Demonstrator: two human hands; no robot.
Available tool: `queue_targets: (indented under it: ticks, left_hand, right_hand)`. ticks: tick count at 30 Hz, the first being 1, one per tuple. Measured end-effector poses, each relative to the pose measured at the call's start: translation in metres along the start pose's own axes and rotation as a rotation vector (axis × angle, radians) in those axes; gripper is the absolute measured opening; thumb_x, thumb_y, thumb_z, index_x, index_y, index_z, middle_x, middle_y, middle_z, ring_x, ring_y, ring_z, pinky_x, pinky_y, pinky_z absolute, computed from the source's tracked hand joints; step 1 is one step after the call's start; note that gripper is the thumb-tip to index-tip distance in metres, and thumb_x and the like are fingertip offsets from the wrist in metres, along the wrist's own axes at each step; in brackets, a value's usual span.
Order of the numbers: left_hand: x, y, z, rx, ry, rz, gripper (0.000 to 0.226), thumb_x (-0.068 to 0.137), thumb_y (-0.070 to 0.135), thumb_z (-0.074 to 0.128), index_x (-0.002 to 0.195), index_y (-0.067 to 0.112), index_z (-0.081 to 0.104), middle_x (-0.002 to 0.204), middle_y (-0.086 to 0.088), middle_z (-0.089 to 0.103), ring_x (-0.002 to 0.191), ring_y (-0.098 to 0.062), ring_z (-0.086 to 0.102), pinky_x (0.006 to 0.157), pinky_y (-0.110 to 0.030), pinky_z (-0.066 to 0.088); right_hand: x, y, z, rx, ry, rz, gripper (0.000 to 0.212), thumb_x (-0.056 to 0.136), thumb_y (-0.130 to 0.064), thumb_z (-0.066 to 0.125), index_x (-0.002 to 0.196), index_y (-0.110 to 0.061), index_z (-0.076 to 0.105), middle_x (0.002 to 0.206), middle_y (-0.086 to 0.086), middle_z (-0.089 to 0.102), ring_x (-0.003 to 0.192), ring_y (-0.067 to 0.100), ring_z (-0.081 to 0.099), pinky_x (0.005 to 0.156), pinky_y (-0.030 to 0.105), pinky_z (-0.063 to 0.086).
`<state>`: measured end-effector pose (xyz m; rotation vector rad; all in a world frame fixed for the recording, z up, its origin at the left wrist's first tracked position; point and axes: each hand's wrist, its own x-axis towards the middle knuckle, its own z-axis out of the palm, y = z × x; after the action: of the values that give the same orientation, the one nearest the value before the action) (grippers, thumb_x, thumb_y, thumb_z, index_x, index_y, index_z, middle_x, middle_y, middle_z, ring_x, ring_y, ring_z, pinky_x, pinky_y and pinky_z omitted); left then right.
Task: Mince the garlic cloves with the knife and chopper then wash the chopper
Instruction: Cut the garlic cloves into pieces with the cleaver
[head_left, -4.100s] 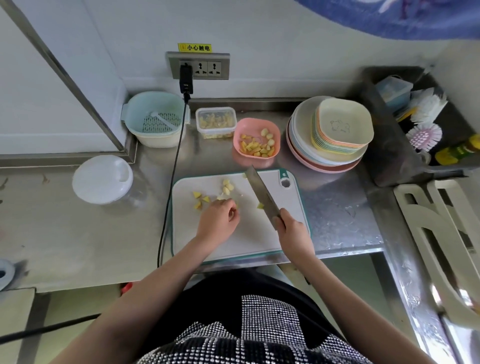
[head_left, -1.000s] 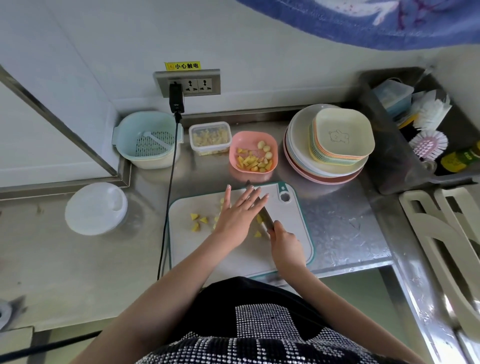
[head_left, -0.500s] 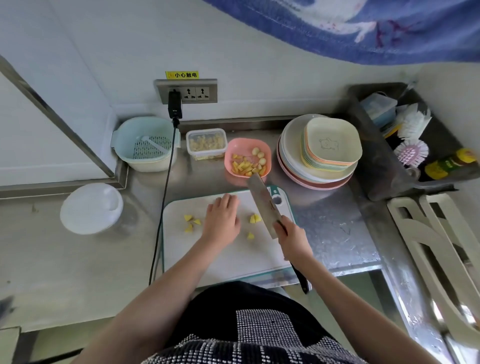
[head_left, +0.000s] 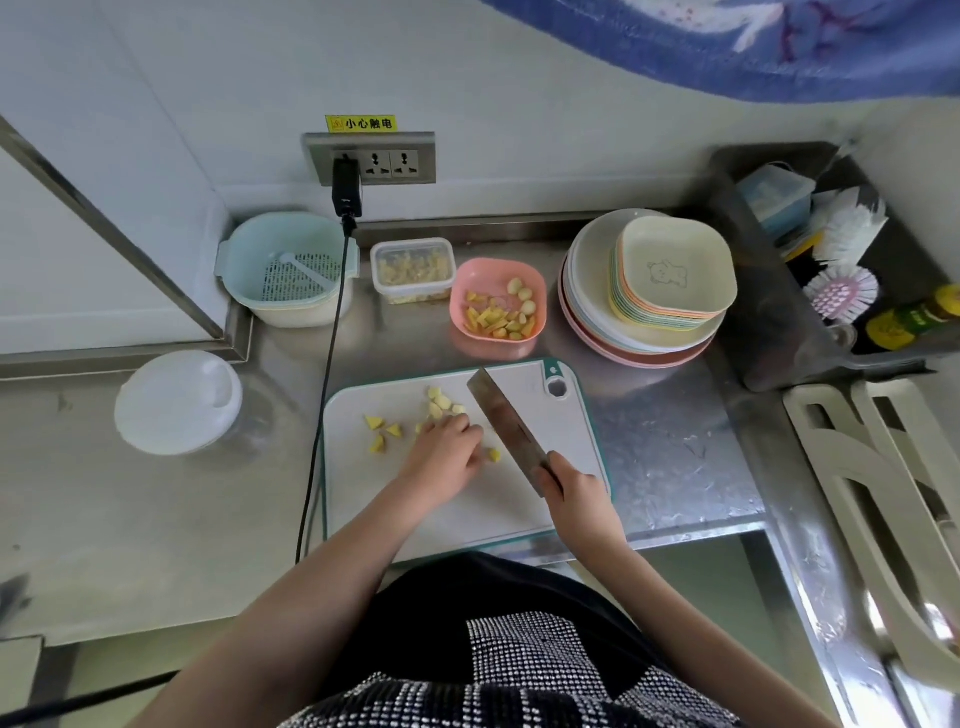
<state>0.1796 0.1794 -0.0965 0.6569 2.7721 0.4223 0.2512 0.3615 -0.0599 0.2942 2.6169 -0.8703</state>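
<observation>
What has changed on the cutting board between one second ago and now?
The left hand, then flat with straight fingers pressing on the blade, has come off it and curled over the garlic pieces. The knife has lifted and swung right, clear of that hand. The right hand keeps gripping the handle. The cutting board and pink bowl stayed put.

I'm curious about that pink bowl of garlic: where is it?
In the head view, the pink bowl sits on the counter just behind the cutting board, between the clear box and the plate stack.
</observation>
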Motion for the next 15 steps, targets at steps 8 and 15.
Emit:
queue_targets:
  ticks: [8, 15]
  left_hand:
    - [-0.019, -0.019, -0.005, 0.068, 0.334, -0.075, 0.022, 0.068, 0.033, 0.047, 0.056, 0.015, 0.053, 0.060, 0.002, 0.052, 0.059, -0.025, 0.054, 0.062, -0.033, 0.031]
    - [-0.012, -0.018, -0.008, 0.049, 0.525, -0.081, 0.033, 0.082, 0.028, 0.047, 0.111, 0.013, 0.052, 0.076, -0.003, 0.058, 0.065, -0.027, 0.057, 0.060, -0.035, 0.040]
  right_hand:
    - [0.000, -0.007, 0.006, -0.102, -0.044, -0.014, 0.022, 0.102, -0.037, 0.036, 0.088, -0.020, 0.038, 0.072, 0.005, 0.055, 0.065, 0.029, 0.052, 0.051, 0.032, 0.033]
    - [0.000, -0.006, 0.013, -0.176, -0.023, 0.004, 0.022, 0.103, -0.037, 0.033, 0.094, -0.019, 0.039, 0.072, 0.005, 0.056, 0.063, 0.030, 0.053, 0.054, 0.031, 0.037]
